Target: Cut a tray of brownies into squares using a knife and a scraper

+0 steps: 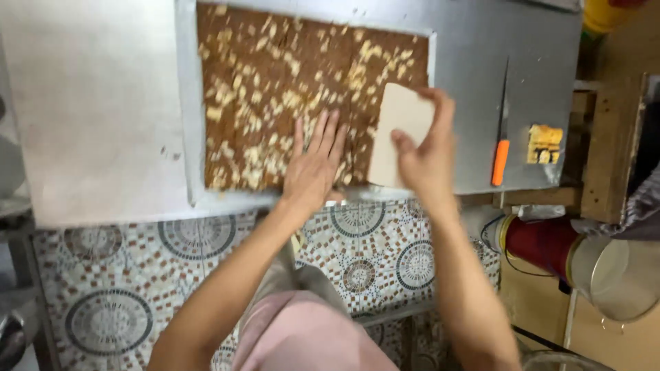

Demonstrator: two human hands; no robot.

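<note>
Risks first: the brown slab [275, 89] w/ pale nut bits on top sits right at the near edge of the metal tray [185, 103], & the tray itself reaches the table's near edge over the patterned tile floor [110, 275]. A hard shove w/ the scraper could prob. push the slab or tray toward that edge, or crack pieces along the cut lines already visible near the top right. Loose nut bits could also scatter if the left hand drags across them.

Left hand [313, 168]: flat, fingers spread fairly wide, palm down on the slab's near right part, holding nothing, just pressing.

Right hand [426, 154]: closed around a pale flat rectangular scraper [399, 127], thumb on the front face, fingers wrapped over its far edge. The scraper stands against the slab's right edge, touching or just beside it; can't tell which.

An orange-handled knife [501, 148] lies on the bare metal to the right, well apart from both hands, w/ a small yellowish scrap [544, 144] beside it. Red tin [543, 244] & a metal bucket [615, 275] sit lower right.
</note>
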